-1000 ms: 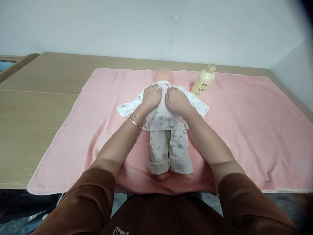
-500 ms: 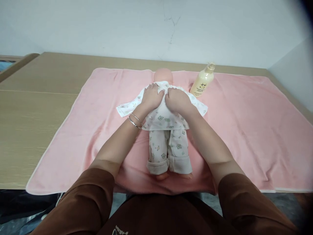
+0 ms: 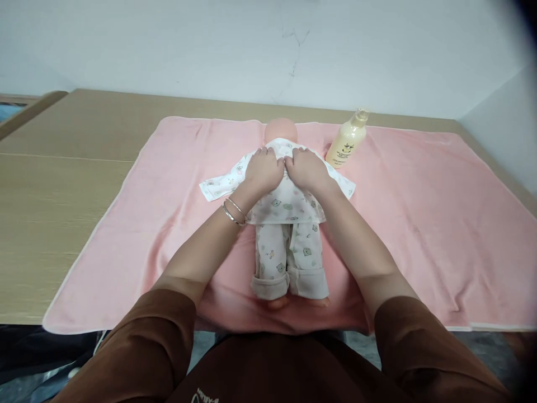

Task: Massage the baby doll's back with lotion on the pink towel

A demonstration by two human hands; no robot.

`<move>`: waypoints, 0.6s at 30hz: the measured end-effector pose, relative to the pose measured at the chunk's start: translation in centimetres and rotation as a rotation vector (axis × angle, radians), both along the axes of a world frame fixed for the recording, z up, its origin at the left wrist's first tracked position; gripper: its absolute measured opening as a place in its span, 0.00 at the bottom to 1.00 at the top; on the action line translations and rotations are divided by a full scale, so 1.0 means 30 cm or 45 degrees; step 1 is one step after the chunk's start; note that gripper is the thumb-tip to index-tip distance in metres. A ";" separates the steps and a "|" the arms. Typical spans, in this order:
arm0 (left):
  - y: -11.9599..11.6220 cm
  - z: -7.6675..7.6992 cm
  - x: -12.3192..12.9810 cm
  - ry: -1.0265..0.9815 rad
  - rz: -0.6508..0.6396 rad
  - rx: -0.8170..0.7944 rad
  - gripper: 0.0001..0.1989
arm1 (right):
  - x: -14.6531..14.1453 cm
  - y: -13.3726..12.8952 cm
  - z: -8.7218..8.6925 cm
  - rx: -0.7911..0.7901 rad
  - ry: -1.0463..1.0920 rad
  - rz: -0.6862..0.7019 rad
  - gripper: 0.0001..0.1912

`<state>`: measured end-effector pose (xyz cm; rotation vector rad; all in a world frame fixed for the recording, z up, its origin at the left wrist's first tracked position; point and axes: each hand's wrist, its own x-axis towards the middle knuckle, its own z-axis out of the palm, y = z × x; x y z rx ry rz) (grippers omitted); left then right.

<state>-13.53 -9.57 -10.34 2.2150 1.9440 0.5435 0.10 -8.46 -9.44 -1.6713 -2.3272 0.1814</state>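
A doll (image 3: pixel 281 130) lies in the middle of a pink blanket (image 3: pixel 419 224), its bald head toward the wall. It has on a white printed top (image 3: pixel 287 207) with the sleeves spread out, and matching trousers (image 3: pixel 308 252) with rolled cuffs. My left hand (image 3: pixel 265 169), below two silver bangles, rests on the left of the doll's upper body. On the right side of it lies my right hand (image 3: pixel 307 169). Both hands press on the cloth with fingers spread a little, thumbs nearly touching at the middle. Neither holds anything visible.
A pale yellow pump bottle (image 3: pixel 346 140) leans slightly on the blanket, right of the doll's head. The wooden table (image 3: pixel 62 212) shows at the left and along the back, against a white wall.
My hands have shifted slightly on the top. The fingers of my right hand, curled before, now lie flatter, and the thumbs are closer together.
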 end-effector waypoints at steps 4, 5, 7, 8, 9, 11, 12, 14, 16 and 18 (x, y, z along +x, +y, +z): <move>0.044 -0.024 -0.025 -0.092 0.043 0.032 0.23 | -0.031 -0.066 0.042 -0.063 -0.057 0.015 0.23; 0.046 -0.030 -0.025 -0.093 0.052 0.050 0.23 | -0.030 -0.060 0.039 -0.071 -0.034 0.012 0.23; 0.046 -0.041 -0.021 -0.089 0.064 0.073 0.23 | -0.020 -0.026 0.018 -0.046 0.030 0.005 0.25; 0.044 -0.044 -0.018 -0.091 0.066 0.079 0.23 | -0.013 -0.003 0.002 -0.024 0.060 0.002 0.26; 0.042 -0.045 -0.016 -0.095 0.066 0.081 0.23 | -0.006 0.019 -0.014 -0.002 0.082 0.000 0.28; 0.040 -0.045 -0.014 -0.095 0.062 0.079 0.24 | 0.003 0.052 -0.041 0.026 0.102 -0.006 0.30; 0.041 -0.045 -0.014 -0.091 0.063 0.078 0.24 | 0.004 0.061 -0.049 0.031 0.103 -0.009 0.30; 0.043 -0.044 -0.017 -0.086 0.060 0.077 0.24 | 0.005 0.065 -0.056 0.036 0.104 -0.008 0.30; 0.044 -0.045 -0.019 -0.089 0.056 0.081 0.25 | 0.008 0.064 -0.054 0.036 0.111 -0.002 0.29; 0.036 -0.047 -0.013 -0.086 0.052 0.079 0.25 | 0.021 0.071 -0.050 0.014 0.137 0.024 0.29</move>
